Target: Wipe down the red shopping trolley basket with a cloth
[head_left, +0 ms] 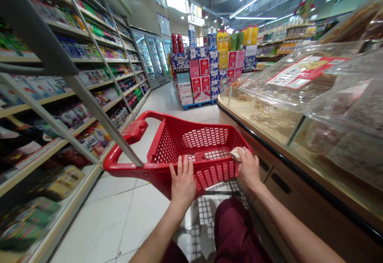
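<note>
Head view: a red shopping basket (206, 128) with pierced walls stands in front of the person, mounted on a trolley whose grey metal bar (103, 121) slants up to the left. The left hand (183, 183) lies on the near rim, its fingers extended and slightly apart, holding no separate item. The right hand (249, 169) holds a crumpled pale cloth (235, 154) between thumb and fingers, at the right-hand end of the basket. Whether the cloth is pressed against the plastic, I cannot tell. Just right of the basket runs a wood-fronted counter (279, 181), with clear plastic food boxes (291, 87) above it. Shelves (49, 157) of packaged goods line the left side. Ahead, stacked cartons (196, 69) stand on a blue pallet (202, 103), with bottles (223, 40) on top.
</note>
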### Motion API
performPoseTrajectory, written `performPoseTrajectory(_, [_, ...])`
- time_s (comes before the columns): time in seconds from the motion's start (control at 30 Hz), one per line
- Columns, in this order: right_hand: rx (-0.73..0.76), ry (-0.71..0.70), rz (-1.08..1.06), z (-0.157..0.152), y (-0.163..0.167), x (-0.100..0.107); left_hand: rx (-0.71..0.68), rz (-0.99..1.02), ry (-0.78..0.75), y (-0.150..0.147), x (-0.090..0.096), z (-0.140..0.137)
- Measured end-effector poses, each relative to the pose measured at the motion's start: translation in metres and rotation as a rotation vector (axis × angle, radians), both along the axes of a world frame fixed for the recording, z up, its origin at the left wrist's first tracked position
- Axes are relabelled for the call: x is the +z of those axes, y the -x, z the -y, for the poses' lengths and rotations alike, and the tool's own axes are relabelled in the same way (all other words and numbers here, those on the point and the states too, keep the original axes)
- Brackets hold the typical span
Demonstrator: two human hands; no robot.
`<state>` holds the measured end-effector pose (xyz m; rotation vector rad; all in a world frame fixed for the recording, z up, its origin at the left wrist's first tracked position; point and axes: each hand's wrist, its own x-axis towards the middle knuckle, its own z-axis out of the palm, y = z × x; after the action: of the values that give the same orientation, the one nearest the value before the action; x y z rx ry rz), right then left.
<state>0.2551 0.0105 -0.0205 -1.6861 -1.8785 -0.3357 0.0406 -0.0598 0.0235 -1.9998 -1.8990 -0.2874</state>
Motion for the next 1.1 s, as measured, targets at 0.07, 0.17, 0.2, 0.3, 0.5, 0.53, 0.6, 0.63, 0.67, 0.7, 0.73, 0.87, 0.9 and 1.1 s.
performPoseTrajectory(0.07, [0.116,-0.028,0.034,0.005,0.014,0.001,0.009,0.000,-0.001,-0.002,0.000,-0.001])
performPoseTrajectory(0.17, [0.280,-0.054,0.073,0.008,0.027,0.001,-0.007,0.006,0.006,0.003,0.005,0.002])
performPoseTrajectory(0.2, [0.272,-0.048,0.062,0.006,0.025,0.002,-0.009,0.009,0.005,0.008,0.008,0.005])
performPoseTrajectory(0.3, [0.117,-0.017,-0.008,-0.003,0.010,0.003,0.046,0.009,-0.033,0.025,0.021,0.014])
performPoseTrajectory(0.5, [0.309,-0.054,0.013,0.016,0.066,0.012,0.067,-0.015,-0.045,0.036,0.028,0.023])
performPoseTrajectory(0.53, [0.393,-0.068,0.029,0.020,0.079,0.013,0.059,-0.016,-0.046,0.035,0.027,0.023])
performPoseTrajectory(0.6, [0.485,-0.084,0.045,0.023,0.090,0.014,0.034,-0.013,-0.045,0.034,0.024,0.024])
performPoseTrajectory(0.63, [0.478,-0.088,0.040,0.021,0.088,0.013,0.022,-0.007,-0.043,0.034,0.023,0.024])
performPoseTrajectory(0.67, [0.439,-0.092,0.022,0.018,0.082,0.012,0.012,0.001,-0.039,0.035,0.022,0.024])
performPoseTrajectory(0.7, [0.383,-0.101,-0.003,0.014,0.073,0.011,0.004,0.012,-0.036,0.036,0.020,0.024])
performPoseTrajectory(0.73, [0.330,-0.117,-0.033,0.010,0.065,0.010,0.000,0.023,-0.035,0.036,0.019,0.024])
performPoseTrajectory(0.87, [0.385,-0.226,-0.131,0.010,0.064,0.014,-0.034,0.100,-0.034,0.032,0.014,0.024])
performPoseTrajectory(0.9, [0.440,-0.249,-0.158,0.015,0.073,0.018,-0.077,0.152,-0.019,0.030,0.013,0.026])
performPoseTrajectory(1.1, [0.756,-0.149,-0.439,0.057,0.126,0.041,-0.176,1.131,0.081,0.033,0.004,0.046])
